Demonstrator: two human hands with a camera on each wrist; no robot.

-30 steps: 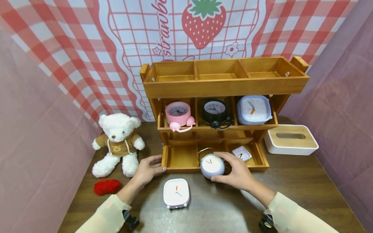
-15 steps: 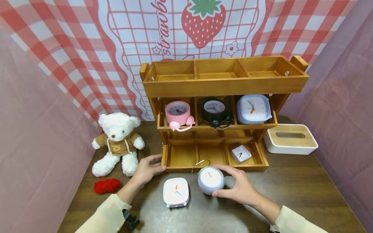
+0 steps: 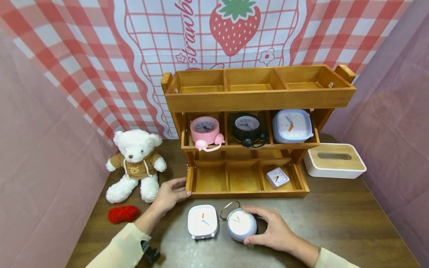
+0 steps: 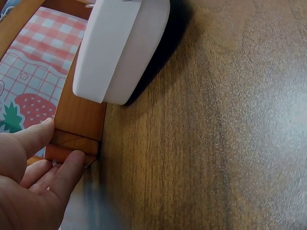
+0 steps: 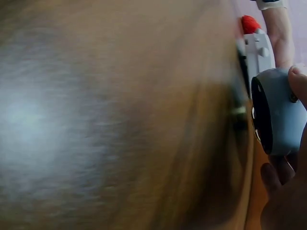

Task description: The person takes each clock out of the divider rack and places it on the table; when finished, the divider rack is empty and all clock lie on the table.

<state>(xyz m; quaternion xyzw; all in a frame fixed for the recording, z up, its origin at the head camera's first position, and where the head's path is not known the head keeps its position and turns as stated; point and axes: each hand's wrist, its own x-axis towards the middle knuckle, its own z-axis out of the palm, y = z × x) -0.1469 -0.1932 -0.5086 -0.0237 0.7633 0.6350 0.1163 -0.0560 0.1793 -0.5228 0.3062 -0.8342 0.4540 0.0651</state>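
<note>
My right hand grips a round grey-blue alarm clock between thumb and fingers, in front of the wooden rack. A thin wire handle loops from the clock's upper left. In the right wrist view the same clock is seen side-on, its dark underside facing the tabletop. My left hand holds the left front corner of the rack's bottom tray; the left wrist view has thumb and fingers pinching that wooden corner. Between the hands, a white square clock lies face up on the table.
On the middle tier sit a pink clock, a black clock and a blue clock. A small lilac clock lies in the bottom tray's right compartment. A teddy bear, red yarn and a tissue box flank the rack.
My right hand has drawn the round clock out from over the bottom tray's front edge, toward me, beside the white clock. The left hand keeps its place on the tray corner.
</note>
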